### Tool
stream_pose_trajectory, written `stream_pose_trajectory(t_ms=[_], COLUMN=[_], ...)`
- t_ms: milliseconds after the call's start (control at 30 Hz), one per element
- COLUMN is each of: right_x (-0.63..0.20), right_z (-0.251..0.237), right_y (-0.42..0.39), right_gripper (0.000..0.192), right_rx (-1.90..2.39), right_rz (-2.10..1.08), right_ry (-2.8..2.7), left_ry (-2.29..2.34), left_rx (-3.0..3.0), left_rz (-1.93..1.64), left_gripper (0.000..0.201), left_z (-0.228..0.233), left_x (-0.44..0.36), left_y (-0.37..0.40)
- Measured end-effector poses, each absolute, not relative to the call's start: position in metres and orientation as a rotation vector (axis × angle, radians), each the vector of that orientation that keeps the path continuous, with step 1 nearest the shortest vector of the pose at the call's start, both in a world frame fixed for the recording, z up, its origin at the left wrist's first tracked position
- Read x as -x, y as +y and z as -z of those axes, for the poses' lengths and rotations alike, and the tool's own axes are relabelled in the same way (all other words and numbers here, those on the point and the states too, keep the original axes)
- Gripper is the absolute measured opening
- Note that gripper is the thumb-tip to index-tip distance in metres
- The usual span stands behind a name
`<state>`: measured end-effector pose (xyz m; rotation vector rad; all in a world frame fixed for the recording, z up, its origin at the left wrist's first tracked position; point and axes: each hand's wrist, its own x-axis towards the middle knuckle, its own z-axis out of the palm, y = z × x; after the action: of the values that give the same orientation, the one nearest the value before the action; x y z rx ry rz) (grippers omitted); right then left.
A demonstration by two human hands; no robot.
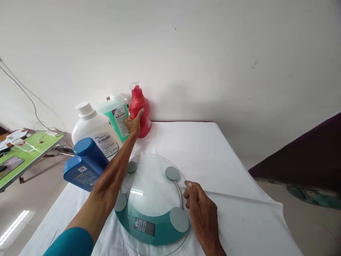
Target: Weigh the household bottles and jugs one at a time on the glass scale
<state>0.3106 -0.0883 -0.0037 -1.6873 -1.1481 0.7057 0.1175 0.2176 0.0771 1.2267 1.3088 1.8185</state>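
Observation:
My left hand (135, 123) reaches across to a red detergent bottle (142, 117) near the wall. The thumb lies over its side and the other fingers are largely hidden. A round glass bathroom scale (151, 199) lies on the table below, its display reading zeros. At the scale's right rim, my right hand (201, 211) is closed, with thumb and forefinger pinching the glass edge. Left of my forearm stand a white jug (93, 126), a jug of green liquid (117, 115) and a blue bottle (86, 165), which my forearm partly covers.
White cloth (205, 153) covers the table, which meets the wall (186, 64) at the back. A green table (29, 149) with papers and a cable stands lower left. On the right is a dark panel (306, 156) above the tiled floor.

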Motion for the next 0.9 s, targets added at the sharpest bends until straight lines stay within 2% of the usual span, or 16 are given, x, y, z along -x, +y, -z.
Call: stream_pose_trajectory(t_ms=[133, 567, 700, 900], right_x=[-0.310, -0.308, -0.307, -0.305], right_z=[0.004, 0.001, 0.000, -0.001], right_y=[-0.086, -0.087, -0.085, -0.086], right_gripper=[0.057, 0.061, 0.064, 0.064], right_rx=[1.661, 1.640, 1.628, 1.600], right_rz=[-0.703, -0.713, -0.716, -0.693], right_ry=[-1.141, -1.183, -1.183, -1.195], left_ry=[1.322, 1.151, 1.115, 1.097], left_rx=[-1.097, -1.173, -1.169, -1.137], left_rz=[-1.907, -1.678, -1.599, -1.533], left_gripper=[0.057, 0.071, 0.078, 0.076], left_z=[-0.080, -0.139, -0.137, -0.119], left_x=[-0.119, -0.094, -0.079, -0.065], left_y=[0.193, 0.049, -0.001, -0.045])
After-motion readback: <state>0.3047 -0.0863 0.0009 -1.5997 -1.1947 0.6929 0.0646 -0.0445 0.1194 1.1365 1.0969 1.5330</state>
